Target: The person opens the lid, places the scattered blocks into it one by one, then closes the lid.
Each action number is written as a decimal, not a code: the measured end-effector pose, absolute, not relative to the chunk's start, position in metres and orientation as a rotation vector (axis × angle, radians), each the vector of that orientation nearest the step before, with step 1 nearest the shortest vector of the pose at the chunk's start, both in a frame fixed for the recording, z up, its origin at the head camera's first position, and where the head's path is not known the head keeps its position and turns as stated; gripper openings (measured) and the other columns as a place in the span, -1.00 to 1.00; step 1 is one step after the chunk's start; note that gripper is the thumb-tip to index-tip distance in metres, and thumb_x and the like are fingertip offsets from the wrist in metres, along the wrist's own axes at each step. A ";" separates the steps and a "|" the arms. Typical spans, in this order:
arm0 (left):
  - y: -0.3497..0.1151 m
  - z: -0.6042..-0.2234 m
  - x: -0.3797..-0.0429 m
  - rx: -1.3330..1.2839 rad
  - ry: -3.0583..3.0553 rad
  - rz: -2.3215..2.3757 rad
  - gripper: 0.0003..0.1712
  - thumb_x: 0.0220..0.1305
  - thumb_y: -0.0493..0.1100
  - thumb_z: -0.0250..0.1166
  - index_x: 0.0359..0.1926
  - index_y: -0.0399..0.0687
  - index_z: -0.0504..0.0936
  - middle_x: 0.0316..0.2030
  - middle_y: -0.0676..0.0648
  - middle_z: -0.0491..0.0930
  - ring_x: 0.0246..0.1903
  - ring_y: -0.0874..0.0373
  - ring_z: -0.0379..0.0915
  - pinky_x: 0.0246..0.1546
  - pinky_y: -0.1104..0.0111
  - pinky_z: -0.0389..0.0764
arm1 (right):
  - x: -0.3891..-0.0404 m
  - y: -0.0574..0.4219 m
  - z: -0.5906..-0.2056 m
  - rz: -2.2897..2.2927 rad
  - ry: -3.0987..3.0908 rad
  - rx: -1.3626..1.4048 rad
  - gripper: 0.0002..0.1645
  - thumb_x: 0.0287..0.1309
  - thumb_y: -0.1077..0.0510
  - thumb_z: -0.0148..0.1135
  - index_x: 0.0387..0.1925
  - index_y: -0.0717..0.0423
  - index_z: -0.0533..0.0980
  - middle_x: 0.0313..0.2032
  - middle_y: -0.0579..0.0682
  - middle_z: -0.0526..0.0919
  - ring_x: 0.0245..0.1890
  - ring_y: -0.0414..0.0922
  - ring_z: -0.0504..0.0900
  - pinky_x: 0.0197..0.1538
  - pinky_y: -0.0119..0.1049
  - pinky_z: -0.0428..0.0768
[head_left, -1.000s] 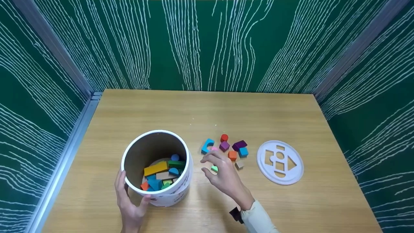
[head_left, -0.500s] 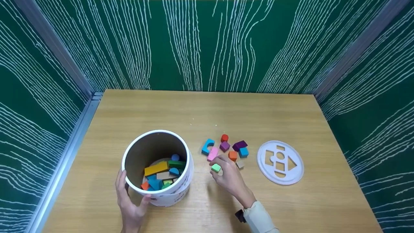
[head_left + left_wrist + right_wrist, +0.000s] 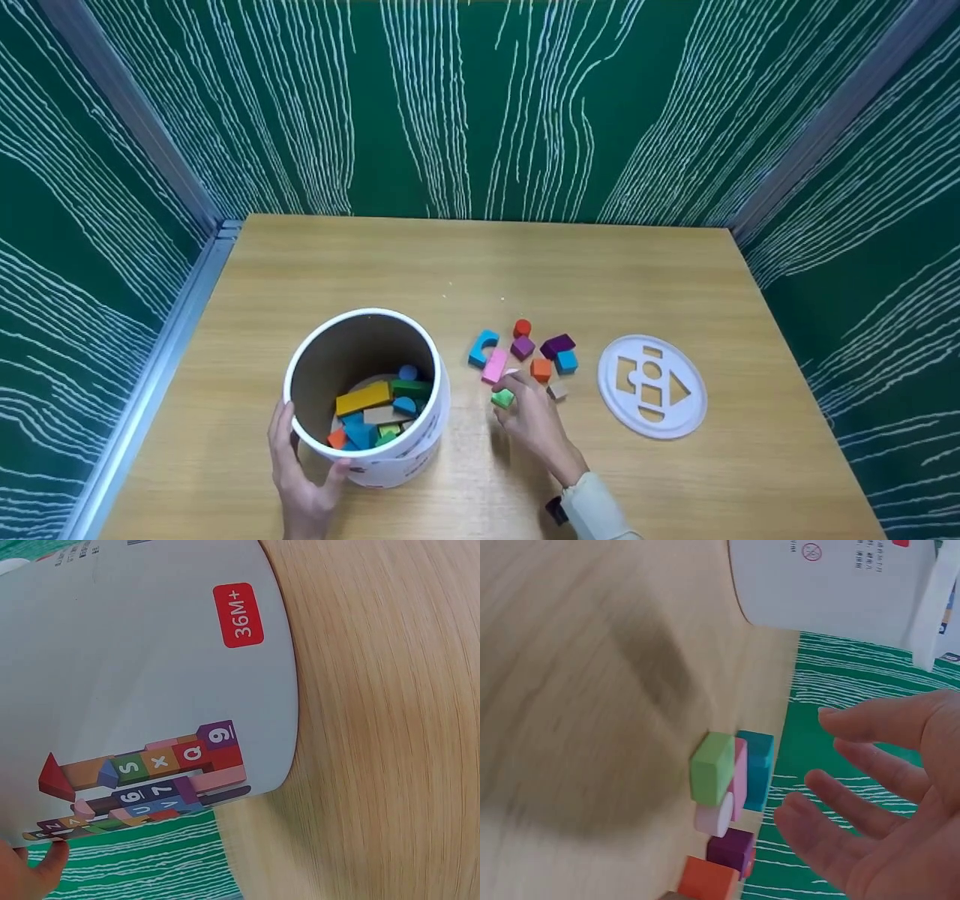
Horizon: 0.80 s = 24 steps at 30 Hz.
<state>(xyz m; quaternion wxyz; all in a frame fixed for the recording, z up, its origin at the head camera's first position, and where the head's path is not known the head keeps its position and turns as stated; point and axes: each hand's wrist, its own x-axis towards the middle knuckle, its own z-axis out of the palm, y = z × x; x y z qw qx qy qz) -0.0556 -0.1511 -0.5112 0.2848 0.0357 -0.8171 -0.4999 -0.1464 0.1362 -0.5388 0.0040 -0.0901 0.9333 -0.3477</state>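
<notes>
My left hand [image 3: 304, 480] holds the near left side of a white bucket [image 3: 397, 471], fingers and thumb spread round its outer wall by the rim. The bucket is upright with colored toy blocks inside. My right hand [image 3: 534, 420] is low over the table, thumb and fingers apart around a green block [image 3: 502, 398] in the head view. In the right wrist view the green block [image 3: 712, 769] rests on the table, with a gap to the fingertips [image 3: 795, 806]. A white cylinder [image 3: 714, 816] lies beside it, and a pink block [image 3: 494, 366] just behind.
Around these lie a blue arch block [image 3: 484, 347], red cylinder [image 3: 522, 328], purple block [image 3: 558, 346], blue cube [image 3: 566, 362], orange cube [image 3: 541, 370] and wooden block [image 3: 557, 390]. A white lid [image 3: 615, 405] with shaped holes lies to the right. Green patterned walls [image 3: 420, 112] enclose the table.
My right hand has come down and slightly right to the green block, uncovering the pink block. The left hand and bucket keep their place; the whole head view has shifted slightly.
</notes>
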 end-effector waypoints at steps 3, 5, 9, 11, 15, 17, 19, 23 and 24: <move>-0.151 -0.512 -0.055 0.114 -2.186 -1.331 0.04 -0.21 -0.20 0.37 0.31 0.10 0.02 0.30 0.05 -0.02 0.21 0.09 -0.01 0.17 0.23 0.18 | -0.146 0.135 -0.541 -1.086 2.884 -0.239 -0.68 -0.21 0.31 0.33 -0.30 0.01 0.54 -0.10 -0.01 0.46 -0.16 -0.05 0.46 -0.13 -0.21 0.54; -0.150 -0.512 -0.054 0.138 -2.190 -1.332 0.04 -0.21 -0.18 0.38 0.31 0.14 0.01 0.30 0.08 -0.01 0.21 0.11 -0.01 0.16 0.16 0.18 | -0.145 0.134 -0.542 -1.073 2.863 -0.221 -0.67 -0.19 0.31 0.32 -0.27 0.03 0.54 -0.09 -0.01 0.45 -0.17 -0.05 0.45 -0.17 -0.26 0.55; -0.142 -0.496 -0.048 0.169 -2.180 -1.320 -0.01 -0.22 -0.20 0.37 0.29 -0.05 0.07 0.29 -0.03 0.03 0.20 0.13 0.01 0.17 0.25 0.18 | -0.142 0.132 -0.548 -1.024 2.860 -0.210 -0.67 -0.18 0.29 0.31 -0.25 0.04 0.54 -0.14 -0.03 0.47 -0.27 -0.10 0.43 -0.29 -0.38 0.54; -0.142 -0.496 -0.046 0.177 -2.179 -1.307 -0.01 -0.24 -0.22 0.38 0.28 -0.12 0.09 0.28 -0.06 0.05 0.19 0.13 0.02 0.16 0.36 0.18 | -0.141 0.132 -0.552 -1.000 2.856 -0.198 -0.67 -0.18 0.28 0.31 -0.25 0.04 0.54 -0.15 -0.03 0.48 -0.29 -0.11 0.41 -0.29 -0.36 0.51; -0.148 -0.512 -0.049 0.164 -2.188 -1.285 0.05 -0.27 -0.21 0.41 0.29 -0.01 0.07 0.29 0.01 0.03 0.19 0.10 0.03 0.13 0.44 0.19 | -0.141 0.130 -0.556 -0.976 2.829 -0.168 -0.70 -0.15 0.24 0.30 -0.25 0.03 0.54 -0.12 -0.02 0.48 -0.23 -0.08 0.39 -0.11 -0.14 0.47; -0.150 -0.514 -0.052 0.133 -2.180 -1.279 0.06 -0.27 -0.19 0.41 0.30 0.01 0.06 0.29 0.01 0.02 0.19 0.08 0.03 0.14 0.42 0.20 | -0.142 0.129 -0.557 -0.986 2.821 -0.164 -0.71 -0.13 0.22 0.29 -0.25 0.04 0.54 -0.09 0.00 0.47 -0.19 -0.06 0.38 -0.05 -0.07 0.45; -0.150 -0.514 -0.054 0.107 -2.170 -1.277 0.06 -0.27 -0.18 0.41 0.30 0.02 0.06 0.29 0.00 0.02 0.19 0.06 0.03 0.14 0.39 0.21 | -0.144 0.129 -0.558 -0.995 2.828 -0.183 -0.72 -0.12 0.21 0.29 -0.25 0.06 0.54 -0.08 0.01 0.47 -0.16 -0.05 0.38 -0.04 -0.05 0.44; -0.150 -0.511 -0.058 0.068 -2.139 -1.312 0.06 -0.28 -0.21 0.41 0.30 -0.04 0.07 0.29 -0.03 0.03 0.19 0.06 0.02 0.14 0.43 0.20 | -0.145 0.129 -0.561 -0.975 2.899 -0.289 -0.73 -0.12 0.20 0.28 -0.26 0.12 0.55 -0.11 0.01 0.48 -0.11 -0.05 0.39 -0.04 -0.09 0.45; -0.150 -0.511 -0.058 0.066 -2.136 -1.318 0.06 -0.28 -0.22 0.41 0.30 -0.05 0.06 0.29 -0.03 0.03 0.20 0.06 0.01 0.14 0.44 0.19 | -0.145 0.129 -0.561 -0.964 2.915 -0.314 -0.72 -0.13 0.20 0.27 -0.27 0.13 0.55 -0.12 0.01 0.48 -0.10 -0.04 0.39 -0.05 -0.10 0.44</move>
